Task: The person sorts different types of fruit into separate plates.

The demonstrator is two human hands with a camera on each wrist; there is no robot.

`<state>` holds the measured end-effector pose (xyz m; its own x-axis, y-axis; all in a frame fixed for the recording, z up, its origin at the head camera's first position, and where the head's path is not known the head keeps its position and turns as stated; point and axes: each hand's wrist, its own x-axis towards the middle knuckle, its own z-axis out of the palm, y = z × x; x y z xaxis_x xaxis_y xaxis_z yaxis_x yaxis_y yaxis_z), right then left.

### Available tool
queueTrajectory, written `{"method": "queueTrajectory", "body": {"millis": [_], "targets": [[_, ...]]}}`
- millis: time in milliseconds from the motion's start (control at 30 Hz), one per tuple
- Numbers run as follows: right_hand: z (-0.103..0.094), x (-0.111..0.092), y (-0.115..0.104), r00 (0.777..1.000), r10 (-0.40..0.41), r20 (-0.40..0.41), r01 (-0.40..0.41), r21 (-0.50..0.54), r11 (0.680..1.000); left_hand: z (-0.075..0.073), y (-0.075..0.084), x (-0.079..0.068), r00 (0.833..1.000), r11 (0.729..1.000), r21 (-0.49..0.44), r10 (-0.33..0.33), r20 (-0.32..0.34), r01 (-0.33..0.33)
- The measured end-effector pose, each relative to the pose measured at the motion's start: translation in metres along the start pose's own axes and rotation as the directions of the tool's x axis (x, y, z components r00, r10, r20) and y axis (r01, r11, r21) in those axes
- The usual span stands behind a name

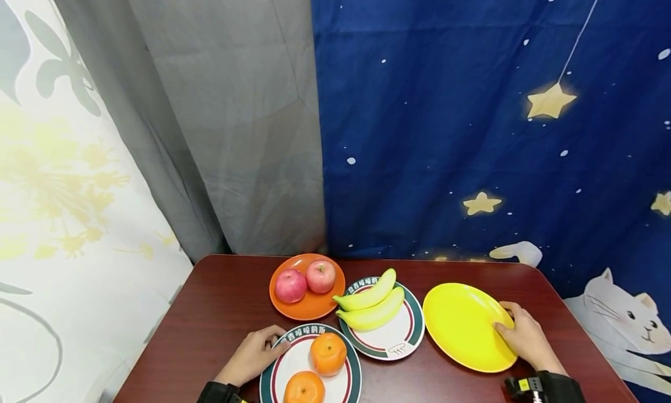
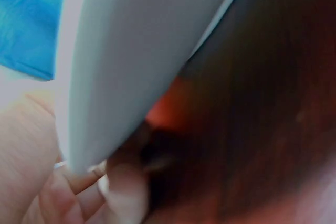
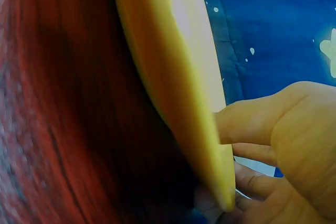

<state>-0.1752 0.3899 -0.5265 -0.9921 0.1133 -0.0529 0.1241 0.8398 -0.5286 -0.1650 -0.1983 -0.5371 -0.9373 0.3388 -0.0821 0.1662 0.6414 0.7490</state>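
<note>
Yellow plate [image 1: 465, 327] in right hand [image 1: 526, 339]

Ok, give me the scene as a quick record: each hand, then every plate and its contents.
left hand: grips the front patterned plate by its rim
right hand: grips the yellow plate by its right rim
front patterned plate: two oranges
yellow plate: no fruit on it
rear patterned plate: two bananas
orange plate: two apples
</note>
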Motion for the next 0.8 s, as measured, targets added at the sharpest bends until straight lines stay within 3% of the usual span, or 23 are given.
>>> {"method": "queueTrajectory", "body": {"millis": [133, 233, 300, 367, 433, 533, 667, 733, 800], "targets": [[0.000, 0.001, 0.002, 1.000, 0.026, 0.005, -0.027, 0.017, 1.000, -0.018, 0.011, 0.005, 0.999, 0.999, 0.041, 0.034, 0.022, -0.035], [0.000, 0.001, 0.002, 0.999, 0.030, 0.011, -0.031, 0.026, 0.999, -0.039, 0.030, 0.015, 0.993, 0.974, 0.221, 0.080, -0.090, -0.059], [0.000, 0.000, 0.002, 1.000, 0.023, 0.006, -0.023, 0.025, 0.999, -0.053, 0.050, 0.026, 0.970, 0.934, 0.352, 0.143, -0.198, -0.065], [0.002, -0.002, 0.002, 1.000, 0.025, 0.003, -0.025, 0.031, 0.999, -0.062, 0.074, 0.041, 0.933, 0.888, 0.451, 0.230, -0.278, -0.085], [0.004, -0.004, 0.003, 1.000, 0.027, -0.002, -0.027, 0.028, 0.999, -0.065, 0.102, 0.057, 0.906, 0.863, 0.487, 0.305, -0.292, -0.134], [0.006, -0.005, 0.003, 0.999, 0.035, 0.000, -0.035, 0.027, 0.999, -0.051, 0.146, 0.080, 0.867, 0.825, 0.507, 0.425, -0.261, -0.251], [0.007, -0.005, 0.003, 1.000, 0.012, -0.015, -0.012, 0.025, 1.000, -0.009, 0.191, 0.110, 0.837, 0.759, 0.532, 0.524, -0.157, -0.375], [0.007, -0.005, 0.003, 1.000, -0.002, -0.030, 0.002, 0.022, 1.000, 0.018, 0.203, 0.124, 0.840, 0.718, 0.563, 0.537, -0.074, -0.410], [0.007, -0.006, 0.003, 0.999, -0.006, -0.041, 0.007, 0.020, 1.000, 0.044, 0.209, 0.135, 0.853, 0.681, 0.595, 0.521, 0.018, -0.428]]}}
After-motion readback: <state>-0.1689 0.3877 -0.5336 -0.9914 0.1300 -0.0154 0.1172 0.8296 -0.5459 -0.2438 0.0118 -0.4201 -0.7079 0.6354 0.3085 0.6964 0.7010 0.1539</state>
